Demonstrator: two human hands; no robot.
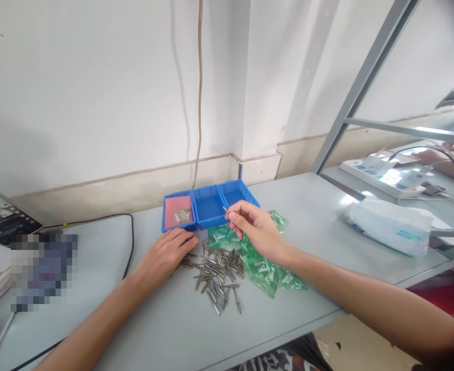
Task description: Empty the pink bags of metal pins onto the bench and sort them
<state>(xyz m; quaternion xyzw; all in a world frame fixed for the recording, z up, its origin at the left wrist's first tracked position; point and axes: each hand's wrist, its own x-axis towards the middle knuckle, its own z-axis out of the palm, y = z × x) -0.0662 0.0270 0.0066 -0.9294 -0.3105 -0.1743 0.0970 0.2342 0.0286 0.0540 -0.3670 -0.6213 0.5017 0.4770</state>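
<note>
My right hand (253,226) is raised a little over the table and pinches one small metal pin (225,209) between thumb and fingertips, near the front edge of the blue trays. My left hand (168,253) lies palm down on the grey table (165,330), fingers together, touching the left side of a pile of several metal pins (217,275). Green plastic bags (263,268) with more parts lie under and to the right of my right hand. Three joined blue trays (209,207) stand behind; the left one holds a pink sheet with small parts (179,214).
A phone (2,214) leans at the far left, with a black cable (128,242) curving across the table. A white wrapped packet (389,224) lies at the right. Beyond a grey metal frame (362,82), another person's hand (441,157) rests by a white device (385,178).
</note>
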